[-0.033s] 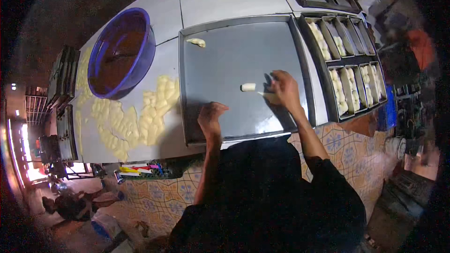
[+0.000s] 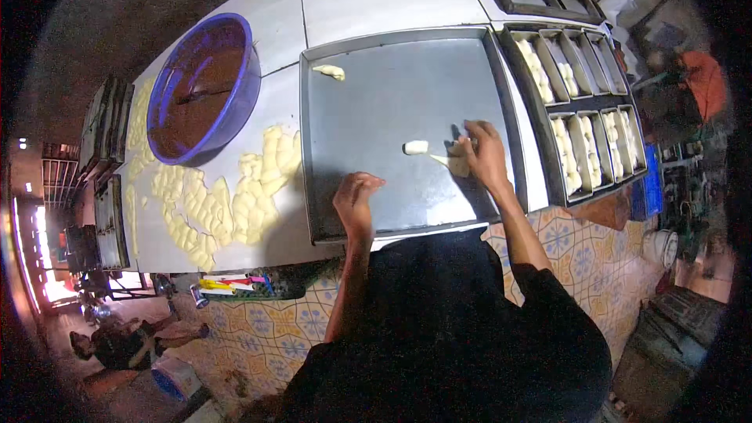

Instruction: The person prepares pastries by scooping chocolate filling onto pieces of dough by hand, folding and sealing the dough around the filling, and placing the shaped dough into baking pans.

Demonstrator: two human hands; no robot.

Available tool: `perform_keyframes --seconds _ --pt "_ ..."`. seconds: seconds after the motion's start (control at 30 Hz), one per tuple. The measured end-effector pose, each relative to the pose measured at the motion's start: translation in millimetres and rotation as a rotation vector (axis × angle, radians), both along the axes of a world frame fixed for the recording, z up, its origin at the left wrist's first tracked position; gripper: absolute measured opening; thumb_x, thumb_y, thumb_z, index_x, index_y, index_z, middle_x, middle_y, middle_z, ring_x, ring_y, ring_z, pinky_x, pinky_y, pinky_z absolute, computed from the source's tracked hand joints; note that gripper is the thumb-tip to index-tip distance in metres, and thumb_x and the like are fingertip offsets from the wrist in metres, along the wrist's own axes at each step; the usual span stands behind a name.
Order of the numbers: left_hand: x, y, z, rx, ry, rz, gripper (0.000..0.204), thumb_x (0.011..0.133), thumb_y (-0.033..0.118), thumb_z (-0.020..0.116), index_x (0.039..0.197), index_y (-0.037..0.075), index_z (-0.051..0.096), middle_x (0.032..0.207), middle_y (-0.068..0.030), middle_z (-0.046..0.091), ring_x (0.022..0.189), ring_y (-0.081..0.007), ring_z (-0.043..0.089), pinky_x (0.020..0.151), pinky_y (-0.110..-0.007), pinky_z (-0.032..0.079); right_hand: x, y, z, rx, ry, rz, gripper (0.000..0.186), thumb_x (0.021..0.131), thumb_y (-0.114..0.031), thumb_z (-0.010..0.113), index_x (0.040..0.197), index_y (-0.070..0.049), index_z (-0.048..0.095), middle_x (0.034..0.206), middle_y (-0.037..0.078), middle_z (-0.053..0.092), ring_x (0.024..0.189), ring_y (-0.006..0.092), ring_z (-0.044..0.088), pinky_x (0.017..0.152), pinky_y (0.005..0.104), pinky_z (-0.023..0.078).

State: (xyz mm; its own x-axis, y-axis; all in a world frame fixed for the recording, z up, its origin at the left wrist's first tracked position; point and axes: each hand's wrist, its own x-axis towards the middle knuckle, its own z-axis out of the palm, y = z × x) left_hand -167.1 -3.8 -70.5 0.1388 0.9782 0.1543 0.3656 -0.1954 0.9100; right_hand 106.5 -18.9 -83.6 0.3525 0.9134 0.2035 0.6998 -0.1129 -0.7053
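Observation:
A small pale dough roll (image 2: 417,147) lies on the large grey metal tray (image 2: 392,94). A thin dough strip (image 2: 448,161) trails from it toward my right hand (image 2: 487,157). My right hand hovers beside that strip with its fingers bent and apart; whether it touches the strip's end is hidden. To the left, above the tray's near-left part, my left hand (image 2: 356,202) has loosely bent fingers with nothing seen in them. A twisted dough piece (image 2: 329,72) rests in the tray's far-left corner.
Left of the tray, flat dough pieces (image 2: 258,188) cover part of the white table, beside a purple basin (image 2: 249,102) of brown filling. Divided baking pans (image 2: 558,106) with dough stand on the right. Another person (image 2: 117,345) is at the lower left.
My right hand has shifted slightly nearer to me and its fingers have moved. My left hand and the dough roll have barely moved.

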Motion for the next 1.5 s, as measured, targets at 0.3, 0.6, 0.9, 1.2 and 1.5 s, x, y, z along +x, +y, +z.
perform_keyframes --seconds 0.3,0.6,0.9,1.2,1.5 --pt "22.1 5.4 33.6 -0.314 -0.498 -0.064 0.032 0.095 0.011 0.052 0.124 -0.003 0.052 0.108 -0.0099 0.062 0.095 -0.0136 0.059 0.085 -0.027 0.048 -67.3 25.7 68.9 0.038 0.461 0.444 0.029 0.077 -0.012 0.070 0.106 -0.006 0.067 0.112 0.012 0.050 0.090 0.0224 0.059 0.078 0.0284 0.049" --pt "22.9 15.1 41.0 -0.113 -0.588 0.257 0.017 0.086 0.013 0.066 0.094 -0.003 0.068 0.080 0.0017 0.063 0.070 -0.0045 0.052 0.060 -0.020 0.040 -119.5 62.8 42.1 0.113 0.788 0.482 0.028 0.092 -0.029 0.055 0.103 -0.006 0.068 0.100 0.010 0.061 0.091 0.0167 0.057 0.084 0.0273 0.045" --pt "-0.7 49.4 46.9 -0.798 -1.643 -0.161 0.090 0.074 0.061 0.063 0.132 -0.005 0.039 0.123 -0.0156 0.052 0.114 -0.0257 0.050 0.100 -0.040 0.039 -141.8 89.2 54.5 -0.014 0.874 0.790 0.076 0.083 -0.048 0.061 0.142 -0.014 0.029 0.143 0.012 0.035 0.127 0.0262 0.035 0.104 0.0399 0.029" --pt "-153.1 295.1 114.3 -0.090 -0.432 0.272 0.100 0.084 0.077 0.018 0.123 -0.012 0.045 0.104 -0.0213 0.062 0.088 -0.0335 0.063 0.094 -0.043 0.045 -130.5 101.6 35.6 -0.016 1.209 0.666 0.103 0.080 -0.057 0.062 0.149 -0.021 -0.005 0.143 0.013 0.031 0.113 0.0187 0.047 0.082 0.0342 0.046" --pt "-240.4 385.9 44.1 -0.868 -0.253 -0.074 0.096 0.079 0.082 0.021 0.099 0.000 0.066 0.075 -0.0089 0.063 0.074 -0.0282 0.057 0.078 -0.041 0.045 -130.7 100.6 18.2 -0.076 1.180 0.566 0.077 0.091 -0.041 0.057 0.148 -0.014 0.013 0.134 0.012 0.045 0.104 0.0171 0.054 0.076 0.0263 0.047"
